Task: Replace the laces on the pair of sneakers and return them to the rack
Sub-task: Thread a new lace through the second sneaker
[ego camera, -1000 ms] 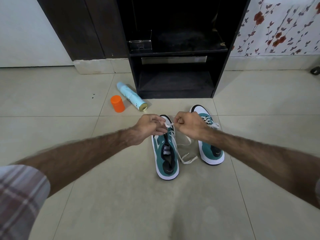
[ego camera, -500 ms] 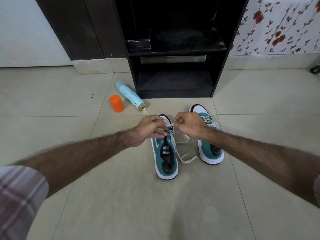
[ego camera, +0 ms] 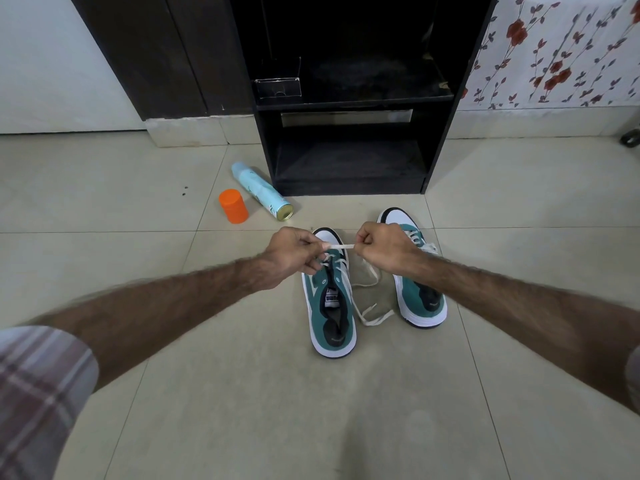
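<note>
A person's left hand [ego camera: 294, 258] and right hand [ego camera: 384, 251] each pinched the white lace [ego camera: 341, 246], taut above the left sneaker [ego camera: 330, 306] on the floor, apparently mid-lacing; threading the next eyelet seemed due. Beyond stood the dark rack [ego camera: 349, 147].

Pale glossy tiled floor [ego camera: 104, 188] with shoes, a can and a cap in front of a dark rack

Two teal-and-white suede sneakers stand side by side on the floor, toes toward the black wooden shoe rack [ego camera: 349, 168]: the left sneaker [ego camera: 330, 306] nearer, the right sneaker [ego camera: 415, 292] just beside it, with a loose cream flat lace [ego camera: 372, 317] lying on the tile between them. By the rack's left front corner lies a light-blue spray can [ego camera: 261, 192], and an orange plastic cap [ego camera: 233, 206] stands just beside it.
</note>
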